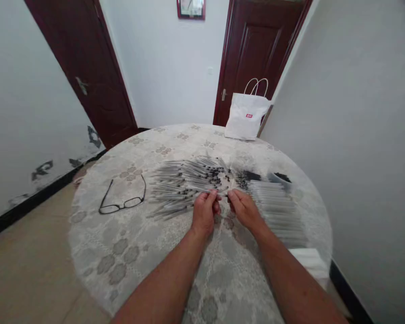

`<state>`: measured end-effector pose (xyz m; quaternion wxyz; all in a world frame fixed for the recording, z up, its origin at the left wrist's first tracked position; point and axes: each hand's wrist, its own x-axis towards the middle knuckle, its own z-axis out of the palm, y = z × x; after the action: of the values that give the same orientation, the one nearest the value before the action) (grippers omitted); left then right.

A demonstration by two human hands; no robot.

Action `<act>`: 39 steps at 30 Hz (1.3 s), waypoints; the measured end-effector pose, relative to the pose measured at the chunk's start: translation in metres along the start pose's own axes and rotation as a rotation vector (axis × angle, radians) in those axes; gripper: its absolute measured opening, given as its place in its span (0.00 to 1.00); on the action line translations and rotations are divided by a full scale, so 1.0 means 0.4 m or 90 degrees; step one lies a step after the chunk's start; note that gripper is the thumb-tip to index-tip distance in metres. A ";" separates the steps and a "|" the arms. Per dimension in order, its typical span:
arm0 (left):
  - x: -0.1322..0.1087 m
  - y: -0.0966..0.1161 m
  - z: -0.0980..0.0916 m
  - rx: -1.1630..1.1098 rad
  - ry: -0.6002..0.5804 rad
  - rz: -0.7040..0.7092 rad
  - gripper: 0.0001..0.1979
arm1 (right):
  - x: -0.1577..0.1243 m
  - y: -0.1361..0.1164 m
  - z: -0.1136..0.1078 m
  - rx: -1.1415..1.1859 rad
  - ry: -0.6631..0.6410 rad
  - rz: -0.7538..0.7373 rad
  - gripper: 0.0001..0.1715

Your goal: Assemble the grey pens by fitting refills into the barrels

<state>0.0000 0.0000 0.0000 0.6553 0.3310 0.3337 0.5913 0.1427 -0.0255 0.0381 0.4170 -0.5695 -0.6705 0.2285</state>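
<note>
Fingers [212, 196] of the left hand [203, 215] and right hand [245, 209] pinch a slim stick [224, 195] between them over the tabletop [148, 265]. Dark-tipped sticks [170, 182] lie beside the left hand, pale tubes [276, 207] beside the right; eyeglasses [122, 207] and a white bag [246, 118] sit farther out.

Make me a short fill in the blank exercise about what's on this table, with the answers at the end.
1. The black-tipped sticks lie between the left hand and the pair of ____.
2. Of the two hands, the pale tubes lie nearer the ____ one.
3. The bag standing at the table's far edge is ____ in colour.

Missing words: glasses; right; white.
</note>
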 end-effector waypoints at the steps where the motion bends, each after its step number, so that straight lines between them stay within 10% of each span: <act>1: -0.002 0.002 0.002 -0.004 0.002 -0.003 0.18 | 0.000 0.001 0.001 -0.014 0.001 -0.004 0.26; 20: -0.002 0.024 0.008 -0.057 0.043 -0.005 0.18 | -0.008 0.001 0.020 -0.041 0.039 -0.127 0.07; 31: -0.003 0.018 0.006 -0.013 0.033 0.008 0.19 | -0.009 0.005 0.020 -0.085 0.050 -0.041 0.26; 39: -0.006 0.010 0.007 0.011 0.022 0.011 0.20 | -0.009 0.004 0.022 -0.052 0.059 -0.030 0.21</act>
<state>-0.0002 -0.0023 0.0050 0.6411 0.3294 0.3474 0.5998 0.1364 -0.0269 0.0311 0.4294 -0.5801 -0.6724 0.1640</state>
